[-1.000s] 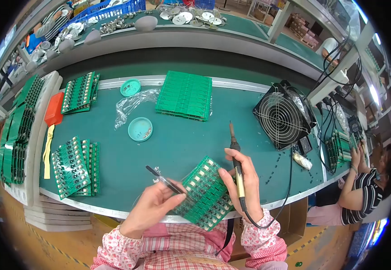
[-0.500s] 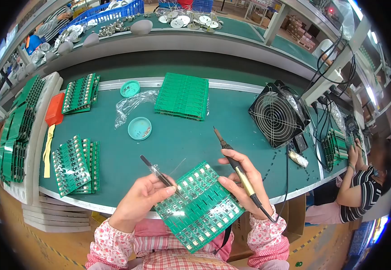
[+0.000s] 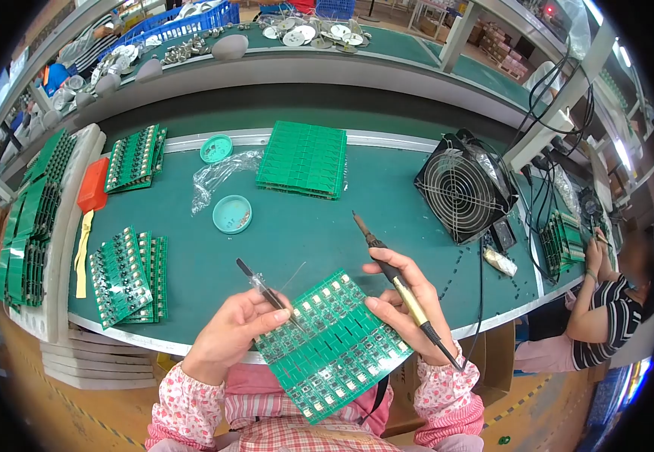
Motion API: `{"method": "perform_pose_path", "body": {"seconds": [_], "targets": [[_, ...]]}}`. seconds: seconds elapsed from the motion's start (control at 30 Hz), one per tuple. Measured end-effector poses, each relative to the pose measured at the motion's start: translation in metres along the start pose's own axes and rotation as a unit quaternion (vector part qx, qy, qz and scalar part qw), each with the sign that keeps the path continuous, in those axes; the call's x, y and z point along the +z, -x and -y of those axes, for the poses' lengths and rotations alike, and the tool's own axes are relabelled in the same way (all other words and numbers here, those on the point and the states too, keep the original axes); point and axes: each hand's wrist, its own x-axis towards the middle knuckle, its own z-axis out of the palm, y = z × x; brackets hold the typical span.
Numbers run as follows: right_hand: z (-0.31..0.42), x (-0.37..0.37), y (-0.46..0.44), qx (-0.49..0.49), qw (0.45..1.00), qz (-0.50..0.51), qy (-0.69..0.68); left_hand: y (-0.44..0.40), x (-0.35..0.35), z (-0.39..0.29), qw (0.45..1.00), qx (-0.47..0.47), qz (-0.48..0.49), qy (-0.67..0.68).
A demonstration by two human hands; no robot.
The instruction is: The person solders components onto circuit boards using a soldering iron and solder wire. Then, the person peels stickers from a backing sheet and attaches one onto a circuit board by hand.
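A green circuit board panel (image 3: 333, 348), lined with rows of small components and white connectors, is tilted in front of me above the table's near edge. My left hand (image 3: 238, 325) is closed on dark tweezers (image 3: 264, 289), their lower end at the panel's upper left part. A thin wire (image 3: 294, 277) sticks up beside them. In my right hand (image 3: 410, 305) is a soldering iron (image 3: 400, 283) with a black and gold handle, its tip pointing up and away from the panel. My right thumb touches the panel's right edge; fingers beneath it are hidden.
A stack of green panels (image 3: 301, 160) lies at the back, near two teal dishes (image 3: 232, 215) and clear plastic film (image 3: 221, 178). A black fan (image 3: 462, 188) stands right. More panels (image 3: 120, 275) lie left. A co-worker (image 3: 606, 320) sits at the far right.
The panel has shifted slightly left and its glare has faded. Both hands keep their holds, and the iron has moved a little left.
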Motion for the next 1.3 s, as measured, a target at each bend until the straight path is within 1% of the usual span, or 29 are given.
{"method": "perform_pose_path", "body": {"seconds": [0.07,0.33,0.57,0.97,1.3], "targets": [[0.0,0.001,0.001,0.0,1.0,-0.001,0.0,-0.001,0.001,0.001,1.0,0.001,-0.01,0.007],[-0.004,0.002,0.003,-0.001,1.0,-0.006,0.003,0.001,0.001,0.001,1.0,-0.004,-0.002,-0.016],[-0.007,0.002,0.004,-0.008,1.0,-0.011,0.017,0.002,0.006,-0.002,0.999,0.003,-0.022,-0.026],[-0.012,0.004,0.004,-0.015,1.0,-0.018,0.02,0.006,0.01,-0.001,0.995,0.064,-0.028,-0.067],[-0.016,0.005,0.003,-0.021,0.999,-0.018,0.033,0.008,0.011,-0.003,0.994,0.063,-0.032,-0.079]]}}
